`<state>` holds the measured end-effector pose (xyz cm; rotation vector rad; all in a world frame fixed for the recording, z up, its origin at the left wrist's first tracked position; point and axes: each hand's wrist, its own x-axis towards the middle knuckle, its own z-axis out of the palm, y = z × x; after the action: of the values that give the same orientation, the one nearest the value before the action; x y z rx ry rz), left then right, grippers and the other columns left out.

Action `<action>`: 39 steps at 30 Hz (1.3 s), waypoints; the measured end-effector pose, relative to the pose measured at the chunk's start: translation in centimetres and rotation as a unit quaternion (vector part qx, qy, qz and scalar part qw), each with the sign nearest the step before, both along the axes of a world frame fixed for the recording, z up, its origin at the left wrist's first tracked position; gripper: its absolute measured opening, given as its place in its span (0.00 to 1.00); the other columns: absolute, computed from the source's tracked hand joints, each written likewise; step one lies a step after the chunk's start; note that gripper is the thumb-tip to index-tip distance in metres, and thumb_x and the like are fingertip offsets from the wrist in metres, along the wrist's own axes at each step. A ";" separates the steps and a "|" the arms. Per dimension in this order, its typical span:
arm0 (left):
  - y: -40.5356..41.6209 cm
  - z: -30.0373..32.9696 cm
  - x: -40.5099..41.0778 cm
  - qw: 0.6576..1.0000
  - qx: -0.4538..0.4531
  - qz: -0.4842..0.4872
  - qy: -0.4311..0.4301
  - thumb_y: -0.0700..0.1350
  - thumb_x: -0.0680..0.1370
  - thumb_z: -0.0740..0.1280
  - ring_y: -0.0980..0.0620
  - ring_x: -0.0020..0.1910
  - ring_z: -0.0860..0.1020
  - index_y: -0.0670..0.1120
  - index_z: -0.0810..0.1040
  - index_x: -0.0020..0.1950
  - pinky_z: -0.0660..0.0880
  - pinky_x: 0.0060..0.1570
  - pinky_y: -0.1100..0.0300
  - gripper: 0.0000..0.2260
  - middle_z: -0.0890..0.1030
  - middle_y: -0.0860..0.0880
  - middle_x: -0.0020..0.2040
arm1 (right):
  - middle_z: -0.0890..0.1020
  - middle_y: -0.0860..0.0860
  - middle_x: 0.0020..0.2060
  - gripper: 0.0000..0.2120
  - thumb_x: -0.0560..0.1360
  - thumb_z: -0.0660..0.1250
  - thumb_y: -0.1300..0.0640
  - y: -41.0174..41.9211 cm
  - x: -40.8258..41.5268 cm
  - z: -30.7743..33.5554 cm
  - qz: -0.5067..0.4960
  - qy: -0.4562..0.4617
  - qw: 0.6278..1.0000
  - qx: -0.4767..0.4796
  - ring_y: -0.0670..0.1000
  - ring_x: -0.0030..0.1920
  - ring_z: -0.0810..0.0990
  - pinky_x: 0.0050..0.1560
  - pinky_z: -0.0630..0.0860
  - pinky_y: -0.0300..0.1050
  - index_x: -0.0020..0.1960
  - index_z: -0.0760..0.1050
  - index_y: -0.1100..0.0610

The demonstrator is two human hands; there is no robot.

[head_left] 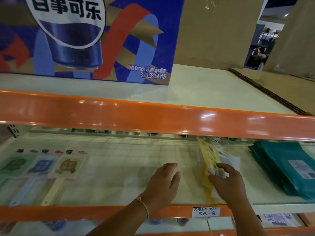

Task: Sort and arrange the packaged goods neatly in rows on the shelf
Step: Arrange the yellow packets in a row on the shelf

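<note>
A yellow packet [209,157] stands tilted on the middle shelf [119,167], right of centre. My right hand [228,183] grips its lower edge, with a white packet [230,160] lying flat just behind it. My left hand [163,183] hovers flat, palm down, over the bare shelf to the left of the packet, fingers relaxed and holding nothing. A stack of teal pouches [286,169] lies at the right end of the shelf.
Three hand fans [66,167] in green, blue and pink lie at the shelf's left. An orange rail [153,116] fronts the upper shelf, which carries a large blue cola carton [88,38] and flat cardboard [281,89]. A handwritten price tag [206,211] hangs on the lower rail.
</note>
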<state>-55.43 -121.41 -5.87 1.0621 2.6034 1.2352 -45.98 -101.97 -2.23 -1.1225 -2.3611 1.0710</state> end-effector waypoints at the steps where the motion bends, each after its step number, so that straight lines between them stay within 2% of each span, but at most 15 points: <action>1: -0.3 0.1 -0.1 1.000 0.002 0.002 -0.007 0.54 0.82 0.54 0.57 0.69 0.66 0.49 0.67 0.73 0.59 0.66 0.69 0.20 0.71 0.53 0.70 | 0.79 0.53 0.53 0.22 0.66 0.75 0.60 -0.8 -0.2 0.4 0.006 0.030 0.999 -0.015 0.52 0.46 0.77 0.44 0.73 0.46 0.60 0.78 0.52; 4: -1.5 1.0 -0.6 0.997 0.042 0.027 -0.052 0.52 0.82 0.57 0.59 0.65 0.70 0.48 0.72 0.69 0.59 0.61 0.74 0.17 0.74 0.53 0.66 | 0.79 0.52 0.52 0.22 0.65 0.75 0.59 -3.9 -1.2 1.3 0.034 0.053 0.998 0.003 0.51 0.45 0.78 0.43 0.73 0.44 0.58 0.78 0.50; 7: -3.2 2.8 -1.5 0.974 0.110 0.055 -0.191 0.54 0.82 0.59 0.66 0.50 0.74 0.51 0.79 0.59 0.65 0.51 0.77 0.13 0.78 0.58 0.53 | 0.77 0.51 0.55 0.24 0.61 0.75 0.57 -7.8 -2.5 1.7 0.084 0.042 0.992 0.082 0.51 0.49 0.77 0.48 0.75 0.46 0.57 0.79 0.50; 10: -5.2 4.2 -2.8 0.927 0.176 0.087 -0.320 0.58 0.79 0.61 0.55 0.45 0.77 0.50 0.79 0.48 0.71 0.49 0.63 0.14 0.80 0.52 0.46 | 0.76 0.49 0.57 0.26 0.57 0.70 0.50 -12.2 -3.6 1.5 0.134 0.032 0.980 0.140 0.53 0.53 0.78 0.52 0.77 0.49 0.56 0.79 0.49; 12: -6.8 4.8 -3.7 0.900 0.204 0.119 -0.366 0.56 0.78 0.66 0.46 0.48 0.80 0.46 0.81 0.47 0.76 0.50 0.52 0.13 0.82 0.45 0.48 | 0.75 0.48 0.60 0.29 0.56 0.67 0.46 -14.8 -4.3 1.2 0.168 0.015 0.973 0.161 0.55 0.55 0.77 0.54 0.77 0.51 0.58 0.78 0.46; 15: -9.8 5.2 -4.9 0.862 0.244 0.184 -0.403 0.47 0.78 0.68 0.45 0.48 0.83 0.44 0.83 0.49 0.79 0.53 0.49 0.07 0.85 0.44 0.49 | 0.71 0.46 0.65 0.35 0.57 0.67 0.38 -18.4 -5.3 1.0 0.210 -0.015 0.965 0.159 0.54 0.60 0.74 0.59 0.74 0.51 0.63 0.75 0.44; 17: -12.1 5.1 -5.5 0.851 0.253 0.222 -0.403 0.44 0.77 0.69 0.47 0.48 0.83 0.45 0.84 0.48 0.80 0.53 0.49 0.05 0.85 0.46 0.47 | 0.70 0.43 0.64 0.36 0.57 0.70 0.33 -20.2 -5.7 1.1 0.241 0.004 0.962 0.131 0.49 0.61 0.72 0.60 0.73 0.45 0.64 0.74 0.43; 19: -14.5 5.1 -6.1 0.844 0.250 0.265 -0.395 0.44 0.77 0.69 0.52 0.45 0.83 0.46 0.83 0.47 0.80 0.44 0.57 0.04 0.85 0.49 0.47 | 0.69 0.41 0.62 0.32 0.61 0.75 0.36 -21.5 -6.1 1.5 0.258 0.037 0.963 0.068 0.41 0.59 0.70 0.59 0.70 0.33 0.62 0.72 0.43; 21: -17.0 5.1 -6.5 0.827 0.260 0.294 -0.402 0.43 0.78 0.68 0.55 0.37 0.82 0.45 0.82 0.49 0.77 0.34 0.64 0.05 0.84 0.49 0.46 | 0.72 0.41 0.60 0.32 0.63 0.78 0.41 -22.2 -6.5 2.0 0.238 0.064 0.968 -0.046 0.40 0.55 0.76 0.53 0.76 0.38 0.64 0.70 0.42; 23: -19.2 4.8 -6.9 0.802 0.302 0.290 -0.426 0.40 0.78 0.68 0.53 0.38 0.84 0.40 0.82 0.52 0.80 0.39 0.61 0.06 0.84 0.44 0.48 | 0.78 0.43 0.56 0.30 0.66 0.77 0.43 -22.9 -7.1 2.8 0.222 0.027 0.963 -0.148 0.43 0.48 0.80 0.42 0.80 0.42 0.64 0.69 0.42; 25: -20.8 4.9 -7.0 0.790 0.331 0.293 -0.425 0.36 0.77 0.68 0.51 0.40 0.85 0.38 0.81 0.50 0.81 0.41 0.58 0.04 0.85 0.41 0.47 | 0.84 0.48 0.47 0.19 0.69 0.76 0.48 -23.6 -7.7 3.3 0.246 -0.012 0.939 -0.239 0.44 0.39 0.81 0.32 0.74 0.38 0.58 0.77 0.48; 28: -22.8 5.1 -6.7 0.819 0.324 0.257 -0.398 0.36 0.78 0.67 0.52 0.39 0.85 0.37 0.82 0.51 0.79 0.34 0.65 0.06 0.85 0.42 0.46 | 0.86 0.52 0.36 0.05 0.73 0.73 0.61 -25.4 -8.0 3.8 0.297 -0.004 0.895 -0.332 0.44 0.28 0.79 0.27 0.70 0.35 0.48 0.85 0.58; 32: -25.2 5.3 -6.6 0.834 0.353 0.188 -0.379 0.45 0.82 0.60 0.48 0.47 0.84 0.40 0.82 0.52 0.81 0.45 0.59 0.13 0.85 0.44 0.48 | 0.86 0.50 0.37 0.09 0.72 0.73 0.61 -26.7 -7.9 2.8 0.337 0.051 0.904 -0.256 0.47 0.34 0.78 0.35 0.72 0.39 0.44 0.87 0.47; 36: -27.2 3.9 -7.8 0.806 0.366 0.220 -0.409 0.52 0.83 0.55 0.49 0.37 0.82 0.40 0.80 0.52 0.78 0.41 0.54 0.20 0.85 0.45 0.39 | 0.86 0.50 0.37 0.16 0.69 0.75 0.67 -26.7 -7.7 0.7 0.298 0.160 0.930 -0.147 0.53 0.35 0.81 0.39 0.75 0.37 0.40 0.86 0.44; 39: -27.7 2.9 -8.0 0.814 0.289 0.196 -0.464 0.48 0.83 0.59 0.51 0.33 0.82 0.38 0.79 0.57 0.81 0.41 0.52 0.15 0.83 0.47 0.36 | 0.85 0.43 0.45 0.23 0.68 0.72 0.72 -26.3 -7.6 -0.4 0.312 0.244 0.917 -0.050 0.43 0.44 0.83 0.43 0.76 0.32 0.43 0.85 0.43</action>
<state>-63.40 -149.15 -2.93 -0.1665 1.7090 2.0200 -53.56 -128.23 -2.63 -0.0516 -2.2850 1.4735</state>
